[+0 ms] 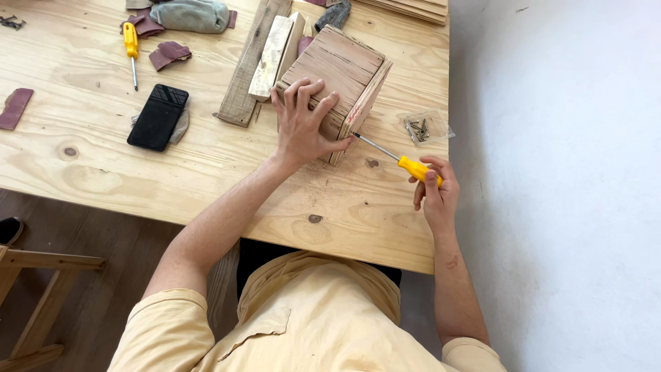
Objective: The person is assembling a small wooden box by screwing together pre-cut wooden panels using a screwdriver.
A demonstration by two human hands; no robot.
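On my plywood table (103, 172) a black phone (158, 116) lies on what may be a scrap of sandpaper. A second yellow screwdriver (131, 47) rests beyond it, with reddish sandpaper pieces (169, 54) close by and another (14, 107) near the left edge. A grey cloth (193, 14) sits at the far edge. Loose wooden planks (256, 62) lie together. A clear bag of screws (421, 128) is near the white wall (571, 172).
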